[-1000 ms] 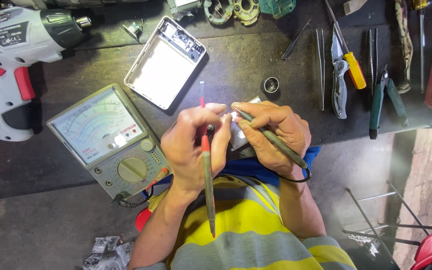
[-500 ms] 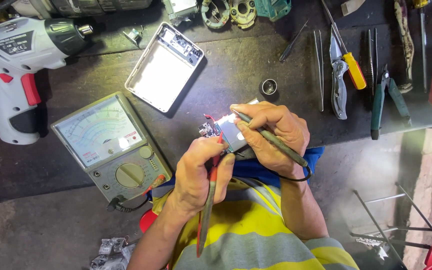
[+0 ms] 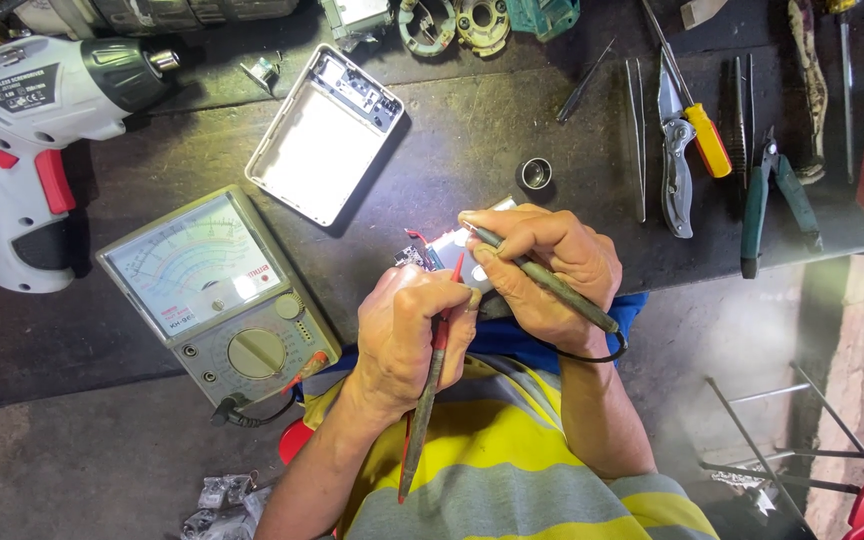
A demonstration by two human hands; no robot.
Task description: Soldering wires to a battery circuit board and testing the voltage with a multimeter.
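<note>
Probes pinched pen-style, I keep my left hand [image 3: 414,330] closed on the red probe [image 3: 430,400] and my right hand [image 3: 544,272] on the dark probe [image 3: 542,280], tips meeting on the small circuit board [image 3: 442,252] just beyond my fingertips—light, stiff, probably fragile, best gripped by its edges.

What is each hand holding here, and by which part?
Left hand grips the red probe near its tip end. Right hand holds the black probe along its shaft, pen-like, and also steadies a small board.
</note>
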